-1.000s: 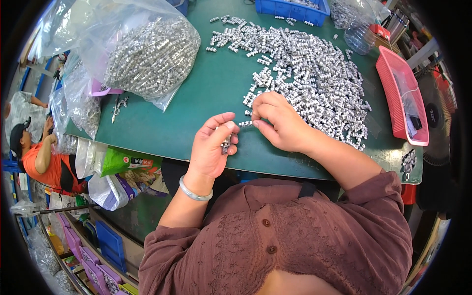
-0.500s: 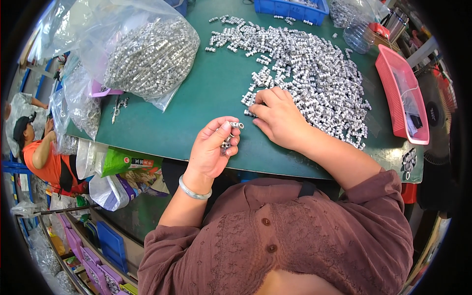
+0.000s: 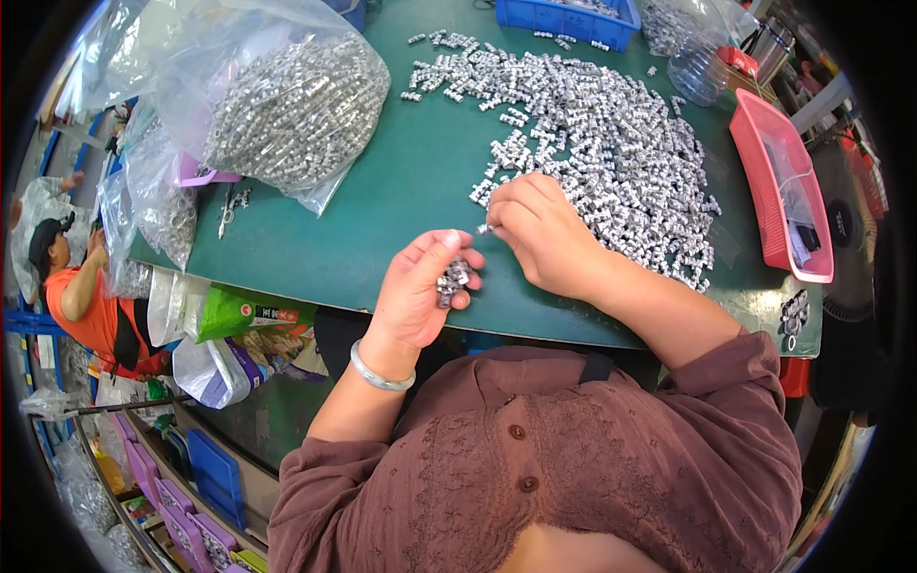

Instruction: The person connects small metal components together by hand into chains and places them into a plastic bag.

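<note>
Small silvery metal fittings (image 3: 454, 279) lie cupped in my left hand (image 3: 417, 286), its fingers curled around them above the table's near edge. My right hand (image 3: 541, 229) pinches one metal fitting (image 3: 484, 229) between thumb and fingers, close to the left fingertips. The far end of that fitting is hidden by my fingers. Beyond and beside my right hand spreads a wide pile of the same short ribbed fittings (image 3: 611, 143) on the green tabletop (image 3: 382, 205).
A clear plastic bag (image 3: 296, 115) full of fittings stands on the left. A pink basket (image 3: 778, 181) is at the right, a blue tray (image 3: 568, 21) at the back. Dark rings (image 3: 794, 315) lie at the right corner. A person in orange (image 3: 81, 296) is at the far left.
My right hand has lifted a fitting from the pile's edge and brought it toward my left hand. The left thumb has shifted, and the fittings sit lower in the left fingers.
</note>
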### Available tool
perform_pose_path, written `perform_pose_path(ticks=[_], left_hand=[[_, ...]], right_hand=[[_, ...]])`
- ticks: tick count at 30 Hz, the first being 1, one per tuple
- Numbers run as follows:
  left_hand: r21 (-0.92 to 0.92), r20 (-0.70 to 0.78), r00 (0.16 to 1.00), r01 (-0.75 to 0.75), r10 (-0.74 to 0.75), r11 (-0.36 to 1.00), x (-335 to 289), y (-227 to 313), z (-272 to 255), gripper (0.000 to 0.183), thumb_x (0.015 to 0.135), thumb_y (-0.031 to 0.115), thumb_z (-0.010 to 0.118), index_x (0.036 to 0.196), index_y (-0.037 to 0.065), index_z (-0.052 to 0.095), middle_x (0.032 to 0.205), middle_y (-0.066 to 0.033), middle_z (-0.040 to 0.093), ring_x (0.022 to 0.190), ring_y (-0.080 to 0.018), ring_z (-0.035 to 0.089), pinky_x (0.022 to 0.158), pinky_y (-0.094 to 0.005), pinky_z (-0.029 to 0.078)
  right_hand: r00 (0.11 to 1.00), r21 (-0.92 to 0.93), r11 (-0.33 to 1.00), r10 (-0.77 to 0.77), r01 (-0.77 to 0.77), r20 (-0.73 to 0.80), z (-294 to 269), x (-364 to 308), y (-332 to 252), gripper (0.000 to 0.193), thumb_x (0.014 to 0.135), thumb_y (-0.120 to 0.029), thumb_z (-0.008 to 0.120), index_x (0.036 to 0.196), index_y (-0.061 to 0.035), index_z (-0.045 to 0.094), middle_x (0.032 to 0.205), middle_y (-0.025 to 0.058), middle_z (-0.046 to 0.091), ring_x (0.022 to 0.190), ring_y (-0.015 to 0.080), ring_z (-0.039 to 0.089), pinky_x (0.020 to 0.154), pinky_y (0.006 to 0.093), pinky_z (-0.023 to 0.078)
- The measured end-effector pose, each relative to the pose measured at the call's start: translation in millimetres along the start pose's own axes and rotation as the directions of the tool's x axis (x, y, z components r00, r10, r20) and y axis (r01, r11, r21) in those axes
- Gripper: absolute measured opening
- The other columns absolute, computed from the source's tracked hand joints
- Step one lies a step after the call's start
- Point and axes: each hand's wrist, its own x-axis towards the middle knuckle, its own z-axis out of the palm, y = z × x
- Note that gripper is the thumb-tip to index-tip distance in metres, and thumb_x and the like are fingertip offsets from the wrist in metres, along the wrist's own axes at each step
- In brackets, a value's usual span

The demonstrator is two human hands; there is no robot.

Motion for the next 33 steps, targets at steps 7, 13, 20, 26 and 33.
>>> perform_pose_path(ticks=[7,13,20,26,33], left_hand=[[-0.024,0.010,1.000,-0.015,0.015,1.000,3.1,-5.6,5.0,0.019,0.092,0.021,0.052,0.097,0.003,0.058,0.076,-0.0051,0.059,0.058,-0.0099,0.052,0.044,-0.0179,0.038],[-0.096,0.004,0.999,-0.042,0.043,0.995,1.1,-7.0,0.0,0.018,0.091,0.015,0.052,0.102,0.002,0.057,0.079,-0.0059,0.058,0.062,-0.0118,0.053,0.047,-0.0194,0.040],[-0.232,0.057,0.994,-0.077,0.093,0.970,-4.3,-3.4,-15.4,0.017,0.091,0.012,0.049,0.105,0.003,0.055,0.085,-0.0070,0.057,0.069,-0.0134,0.052,0.051,-0.0203,0.040],[-0.362,0.142,0.979,-0.083,0.143,0.929,-9.7,-1.1,-27.7,0.018,0.091,0.011,0.047,0.105,0.004,0.055,0.087,-0.0070,0.054,0.072,-0.0139,0.049,0.051,-0.0206,0.039],[-0.372,0.098,0.970,-0.170,0.221,0.913,-13.7,-1.9,-33.9,0.018,0.091,0.009,0.046,0.104,0.002,0.056,0.090,-0.0093,0.056,0.073,-0.0150,0.053,0.053,-0.0221,0.041]], right_hand=[[0.999,0.286,0.957,-0.037,0.039,-0.013,-1.3,-1.1,-3.1,0.018,0.073,-0.005,0.063,0.089,-0.0031,0.055,0.085,0.0089,0.056,0.081,0.0283,0.053,0.073,0.0376,0.043],[0.998,0.421,0.905,0.039,-0.052,0.040,-2.9,-0.9,-5.2,0.030,0.073,-0.003,0.065,0.101,-0.0022,0.054,0.086,0.0097,0.057,0.082,0.0290,0.054,0.072,0.0374,0.044],[0.998,0.372,0.928,0.012,-0.035,0.065,-0.7,0.1,-3.8,0.030,0.072,-0.002,0.065,0.100,-0.0019,0.055,0.091,0.0111,0.056,0.088,0.0297,0.054,0.077,0.0370,0.044],[0.971,0.231,0.971,0.004,-0.061,0.238,4.4,-1.2,-3.8,0.023,0.073,-0.009,0.066,0.093,-0.0014,0.058,0.089,0.0116,0.054,0.090,0.0309,0.052,0.079,0.0388,0.044],[0.924,-0.029,0.994,0.108,-0.105,0.366,21.3,11.6,-17.8,0.022,0.074,-0.022,0.067,0.086,-0.0044,0.060,0.083,0.0091,0.051,0.084,0.0289,0.051,0.073,0.0382,0.041]])
